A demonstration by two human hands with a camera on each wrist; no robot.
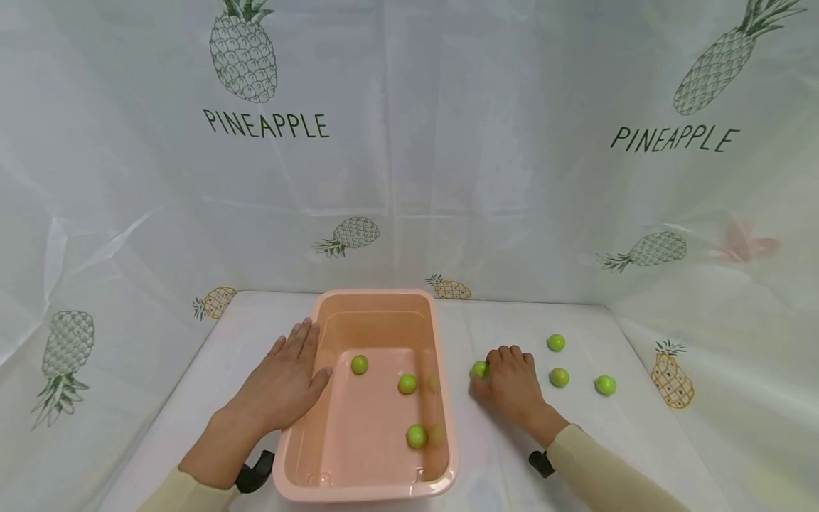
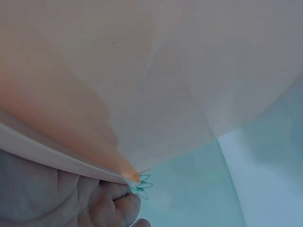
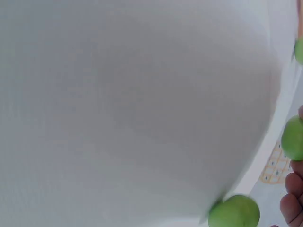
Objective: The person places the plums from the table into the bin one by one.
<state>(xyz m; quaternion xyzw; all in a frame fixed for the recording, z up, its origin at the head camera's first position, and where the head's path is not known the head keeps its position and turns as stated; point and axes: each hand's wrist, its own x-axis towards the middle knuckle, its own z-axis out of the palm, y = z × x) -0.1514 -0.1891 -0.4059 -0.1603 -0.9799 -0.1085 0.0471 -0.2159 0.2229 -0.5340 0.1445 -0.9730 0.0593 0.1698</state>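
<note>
A pink plastic basin (image 1: 367, 462) stands in the middle of the table, with 3 small green limes inside. My left hand (image 1: 281, 384) lies along its left side with fingers straight; in the left wrist view the palm and fingers (image 2: 113, 203) touch the rim. To the right of the basin my right hand (image 1: 512, 387) is low over the table. The right wrist view shows it pinching a lime (image 3: 292, 137) between thumb and fingers, mostly hidden from the head view. Another lime (image 1: 479, 369) sits by the thumb side of that hand.
Right of my right hand lie a lime (image 1: 556, 343) at the back, a second lime (image 1: 559, 377) nearer, and a third lime (image 1: 605, 385) farther right. A pineapple-printed sheet (image 1: 409, 171) hangs behind and beside the white table (image 1: 256, 320).
</note>
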